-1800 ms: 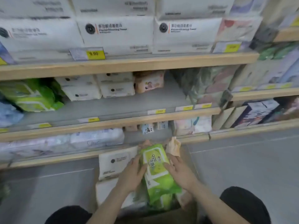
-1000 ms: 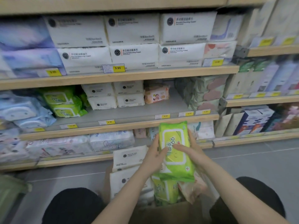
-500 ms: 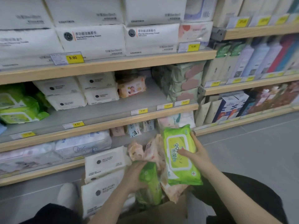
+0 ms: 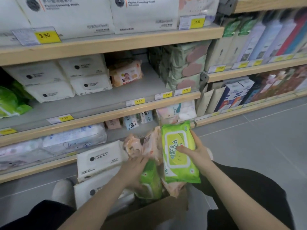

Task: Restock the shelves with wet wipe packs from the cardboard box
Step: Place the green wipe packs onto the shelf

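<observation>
A: Largest first, what does the head view show?

B: Wooden shelves (image 4: 106, 45) fill the upper field. The middle shelf (image 4: 99, 103) carries white packs (image 4: 54, 80) at left, with green packs (image 4: 10, 102) at its far left edge. Below, the box (image 4: 149, 211) sits open between the person's knees and holds more white, green and peach packs.

A: And the hands?

B: The right hand (image 4: 197, 155) grips one green pack (image 4: 179, 151) from the side, thumb across its face, raised above the box. The left hand (image 4: 134, 166) reaches into the box with its fingers on a second green pack (image 4: 149, 181); whether they have closed round it cannot be told.

A: How is this step done well?

B: Probably by closing the left hand fully on the second pack before lifting, so it clears the peach packs (image 4: 141, 146) beside it. Both green packs then belong, by colour, with the matching stock at far left, faces outward.

A: Legible writing?

B: The held pack reads "99" above Chinese characters, with "80" near its lower corner. Yellow price tags (image 4: 48, 36) read 9.90, 12.80, 5.00 and 5.80. The top white packs carry "Facial Cleaning Towel", partly blurred.
</observation>
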{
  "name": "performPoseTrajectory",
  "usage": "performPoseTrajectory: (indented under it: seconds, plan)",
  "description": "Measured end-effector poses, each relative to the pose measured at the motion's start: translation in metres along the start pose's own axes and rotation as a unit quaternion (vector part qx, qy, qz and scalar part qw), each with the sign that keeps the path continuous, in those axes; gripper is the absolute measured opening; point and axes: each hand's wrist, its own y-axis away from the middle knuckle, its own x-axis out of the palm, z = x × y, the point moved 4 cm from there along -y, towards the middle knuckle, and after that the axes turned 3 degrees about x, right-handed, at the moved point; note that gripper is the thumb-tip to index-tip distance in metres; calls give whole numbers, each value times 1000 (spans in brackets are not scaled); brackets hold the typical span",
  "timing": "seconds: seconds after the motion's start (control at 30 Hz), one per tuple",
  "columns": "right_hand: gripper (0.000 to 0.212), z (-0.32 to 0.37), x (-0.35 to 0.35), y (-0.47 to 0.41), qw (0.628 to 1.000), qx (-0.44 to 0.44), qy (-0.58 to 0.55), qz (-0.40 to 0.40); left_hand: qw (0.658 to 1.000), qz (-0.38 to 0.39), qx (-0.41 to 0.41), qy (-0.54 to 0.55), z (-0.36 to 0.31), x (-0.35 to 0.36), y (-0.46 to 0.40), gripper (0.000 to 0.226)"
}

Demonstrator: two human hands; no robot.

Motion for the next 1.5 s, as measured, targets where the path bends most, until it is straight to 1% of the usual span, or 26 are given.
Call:
performPoseTrajectory:
  seconds: [0.17,0.23,0.33,0.43,0.53,0.6,0.67,0.8,0.93,1.0,1.07,1.13,1.17,1.2,1.3,1.33,1.37,1.4,1.47,1.5]
  plan:
    - [84,16,-5,9,1000,-16,20,9,999,-32,-10,-25,-14,-25,18,100]
    - [84,23,-10,12,999,-29,27,11,999,-40,-28,-15,-12,-37,27,100]
    - [84,49,-11,22,997,-58,57,8,994,-79,-58,38,0,-62,50,96]
    - [87,76,-6,29,991,-94,99,12,975,-165,-88,123,19,-97,81,98]
    - [86,102,13,30,978,-146,145,33,940,-243,-135,197,50,-129,116,102]
    - [89,120,36,28,967,-170,185,44,910,-301,-168,231,77,-144,138,105]
    - [92,131,65,20,952,-198,223,67,876,-351,-205,260,104,-151,161,103]
    - [94,143,136,3,923,-235,283,109,812,-424,-280,287,155,-143,205,97]
    - [97,154,215,-14,894,-250,342,147,753,-465,-347,311,205,-116,246,101]
    - [98,159,260,-22,872,-271,369,171,728,-482,-369,319,228,-108,263,100]
    - [98,165,307,-32,846,-302,396,188,711,-491,-390,319,248,-102,279,98]
    - [99,175,355,-39,811,-347,429,196,698,-497,-406,317,270,-95,293,96]
    - [98,181,380,-41,783,-373,458,195,690,-502,-413,318,281,-91,300,95]
    - [96,185,404,-43,743,-405,498,190,681,-510,-418,319,292,-86,307,93]
    - [90,199,475,-48,593,-505,612,137,645,-533,-443,323,319,-70,324,86]
    - [88,202,497,-49,556,-533,626,121,636,-537,-453,321,327,-64,328,87]
    - [87,203,517,-51,535,-547,634,115,629,-539,-462,316,334,-59,332,90]
    - [86,203,536,-55,531,-546,638,116,625,-542,-470,309,340,-54,335,93]
    - [86,200,571,-67,550,-525,637,127,619,-543,-479,303,348,-47,340,94]
    - [86,197,587,-71,551,-520,639,134,614,-544,-483,306,351,-44,342,93]
